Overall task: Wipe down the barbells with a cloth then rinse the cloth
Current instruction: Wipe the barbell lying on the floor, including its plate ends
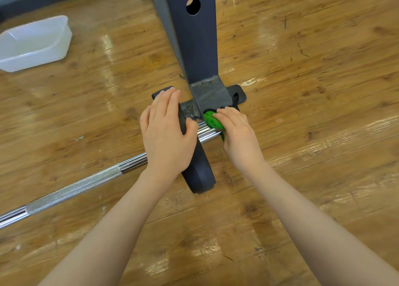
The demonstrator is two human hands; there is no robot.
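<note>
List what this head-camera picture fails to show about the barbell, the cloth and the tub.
- Chrome barbell: its far end runs off the left edge; the sleeve tip is covered by the right hand.
- Green cloth: mostly hidden under the right hand, so its size and wetness are unclear.
- Black weight plate: upper part covered by the left hand.
- Translucent white plastic tub: cut off at the left edge; any water inside cannot be made out.
</note>
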